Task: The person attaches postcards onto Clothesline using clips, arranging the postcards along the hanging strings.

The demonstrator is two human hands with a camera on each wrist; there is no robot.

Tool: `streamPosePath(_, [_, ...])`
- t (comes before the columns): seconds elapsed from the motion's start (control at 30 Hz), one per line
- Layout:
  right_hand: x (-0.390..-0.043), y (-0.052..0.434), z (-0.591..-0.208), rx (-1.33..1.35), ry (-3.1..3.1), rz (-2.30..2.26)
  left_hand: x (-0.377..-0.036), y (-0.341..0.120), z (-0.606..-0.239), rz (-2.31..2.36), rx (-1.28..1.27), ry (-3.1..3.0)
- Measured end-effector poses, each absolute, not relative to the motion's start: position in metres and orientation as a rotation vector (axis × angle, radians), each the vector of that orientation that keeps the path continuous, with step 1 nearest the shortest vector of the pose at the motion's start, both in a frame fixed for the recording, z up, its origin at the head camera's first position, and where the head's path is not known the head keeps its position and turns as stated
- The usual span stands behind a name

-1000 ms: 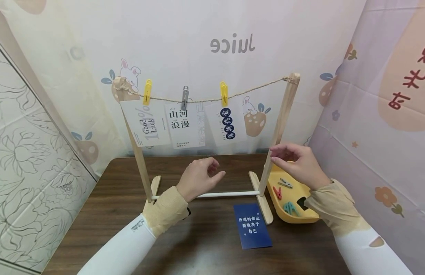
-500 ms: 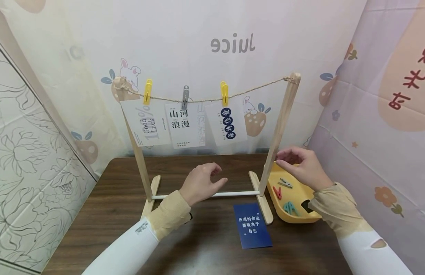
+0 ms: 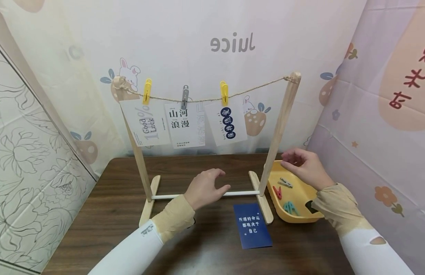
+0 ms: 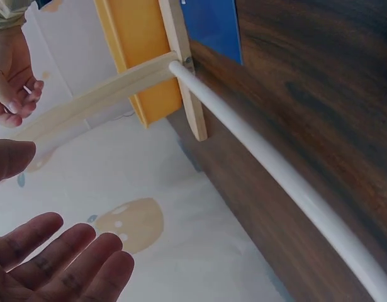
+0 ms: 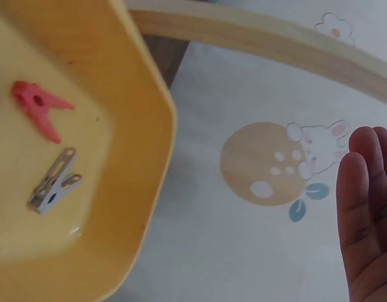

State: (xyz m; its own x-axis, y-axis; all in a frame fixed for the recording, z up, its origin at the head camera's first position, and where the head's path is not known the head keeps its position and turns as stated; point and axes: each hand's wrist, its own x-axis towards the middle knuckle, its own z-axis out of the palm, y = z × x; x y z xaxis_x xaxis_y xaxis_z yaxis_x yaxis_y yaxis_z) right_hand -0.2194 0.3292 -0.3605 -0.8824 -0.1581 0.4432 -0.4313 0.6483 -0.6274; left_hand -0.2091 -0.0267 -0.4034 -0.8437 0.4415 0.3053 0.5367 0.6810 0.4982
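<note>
A wooden rack (image 3: 279,130) stands on the dark table, and its twine (image 3: 253,89) carries three cards (image 3: 185,124) under yellow and grey pegs. My left hand (image 3: 220,181) hovers just above the rack's white rod (image 3: 241,193), fingers relaxed and holding nothing; in the left wrist view its fingers (image 4: 61,261) lie straight. My right hand (image 3: 292,161) hangs over the yellow tray (image 3: 303,219), right of the post, with nothing in it; its fingers (image 5: 366,214) are straight. In the tray lie a red peg (image 5: 39,110), a grey peg (image 5: 53,182) and a teal peg (image 3: 290,208).
A blue card (image 3: 252,231) lies flat on the table in front of the rack's right foot. Printed curtains close in the table at the back and right, and a patterned wall stands on the left.
My left hand has uncurled and sunk forward toward the white rod. My right hand has drifted right, away from the post and over the tray.
</note>
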Motion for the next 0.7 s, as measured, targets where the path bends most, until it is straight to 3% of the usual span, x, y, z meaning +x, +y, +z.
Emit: streamPosePath(0.7, [-0.241,0.346,-0.385,0.364,-2.782,0.952,-0.206,-0.011,-0.434,-0.724,-0.891,-2.883])
